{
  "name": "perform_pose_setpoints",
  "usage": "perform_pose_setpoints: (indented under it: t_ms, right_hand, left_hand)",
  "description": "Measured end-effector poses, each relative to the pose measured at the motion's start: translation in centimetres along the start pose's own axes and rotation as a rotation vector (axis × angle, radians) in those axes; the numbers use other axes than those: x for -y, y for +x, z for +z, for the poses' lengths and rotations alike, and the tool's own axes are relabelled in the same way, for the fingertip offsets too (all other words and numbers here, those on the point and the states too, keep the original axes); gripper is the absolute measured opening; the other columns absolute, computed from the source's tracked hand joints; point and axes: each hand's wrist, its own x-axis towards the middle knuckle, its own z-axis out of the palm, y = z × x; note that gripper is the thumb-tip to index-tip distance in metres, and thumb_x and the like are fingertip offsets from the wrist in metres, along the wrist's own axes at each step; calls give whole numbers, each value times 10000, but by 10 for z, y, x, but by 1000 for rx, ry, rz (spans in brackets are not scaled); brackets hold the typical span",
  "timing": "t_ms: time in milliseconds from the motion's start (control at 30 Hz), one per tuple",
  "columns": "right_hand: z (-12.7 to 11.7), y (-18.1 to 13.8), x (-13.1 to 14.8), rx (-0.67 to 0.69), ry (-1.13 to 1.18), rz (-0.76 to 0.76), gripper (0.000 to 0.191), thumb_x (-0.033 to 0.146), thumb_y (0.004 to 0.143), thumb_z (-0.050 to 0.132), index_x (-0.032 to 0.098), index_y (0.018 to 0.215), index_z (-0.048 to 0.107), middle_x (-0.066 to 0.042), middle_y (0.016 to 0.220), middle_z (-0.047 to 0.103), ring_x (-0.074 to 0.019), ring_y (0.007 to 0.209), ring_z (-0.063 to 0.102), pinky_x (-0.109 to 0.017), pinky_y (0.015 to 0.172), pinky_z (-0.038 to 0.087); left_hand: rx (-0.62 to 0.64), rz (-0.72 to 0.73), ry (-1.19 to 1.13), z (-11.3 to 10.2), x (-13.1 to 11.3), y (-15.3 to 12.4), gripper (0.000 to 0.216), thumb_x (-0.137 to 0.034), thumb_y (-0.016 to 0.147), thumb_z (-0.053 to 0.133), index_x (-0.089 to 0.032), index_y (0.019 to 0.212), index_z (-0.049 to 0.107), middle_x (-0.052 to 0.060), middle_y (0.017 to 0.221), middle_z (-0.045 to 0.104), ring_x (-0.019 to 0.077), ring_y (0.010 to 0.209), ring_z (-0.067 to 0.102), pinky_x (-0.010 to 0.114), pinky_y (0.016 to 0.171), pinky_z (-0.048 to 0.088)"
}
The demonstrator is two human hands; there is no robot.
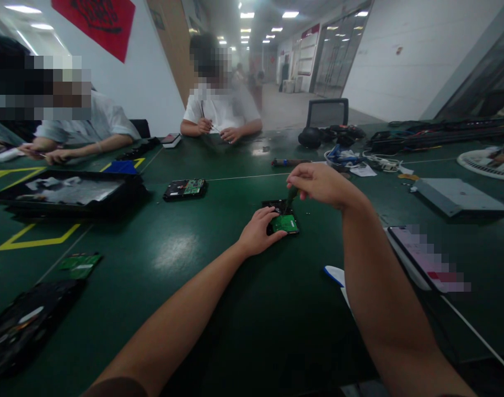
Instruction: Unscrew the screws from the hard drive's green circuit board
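Observation:
A hard drive [293, 229] with a green circuit board lies flat on the green tabletop in front of me. My left hand [256, 232] grips its left side, thumb along the near edge and fingers over the far part. Above the drive, my right hand [318, 183] pinches the top of a screwdriver [292, 194] with a dark green handle. The screwdriver points down at the drive; whether its tip sits in a screw is too small to tell. Tiny screws [307, 213] lie just right of the drive.
Another hard drive [185, 189] and a black tray [130, 187] lie to the left. Nearer are a loose circuit board [80, 266] and a black drive casing [32, 325]. A phone [421, 256] and metal box [462, 197] lie right. Two people sit across the table.

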Motion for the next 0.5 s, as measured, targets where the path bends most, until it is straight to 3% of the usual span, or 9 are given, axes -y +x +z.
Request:
perform_pose_setpoints:
  t_ms: [167,400,500]
  right_hand:
    - [-3,1,-8,24,136,28,172,319,960,634,181,955,735,-38,696,702,-155,619,655,-273,579,524]
    - [1,6,-19,-88,52,45,167,345,885,712,188,831,729,-18,651,674,-130,562,585,-255,494,415]
    - [5,9,-21,-72,119,53,187,363,902,697,183,865,724,-26,672,684,-126,541,576,-259,477,397]
  left_hand:
    - [9,0,8,-1,0,1,611,-580,885,692,-226,1372,592,124,1535,525,315,1486,417,540,1236,370]
    - [3,-3,12,1,0,1,610,-576,886,693,-222,1373,593,125,1527,530,309,1475,430,526,1232,378]
    - [-5,0,11,2,0,1,608,-572,887,693,-218,1372,593,125,1526,531,309,1475,429,526,1232,377]
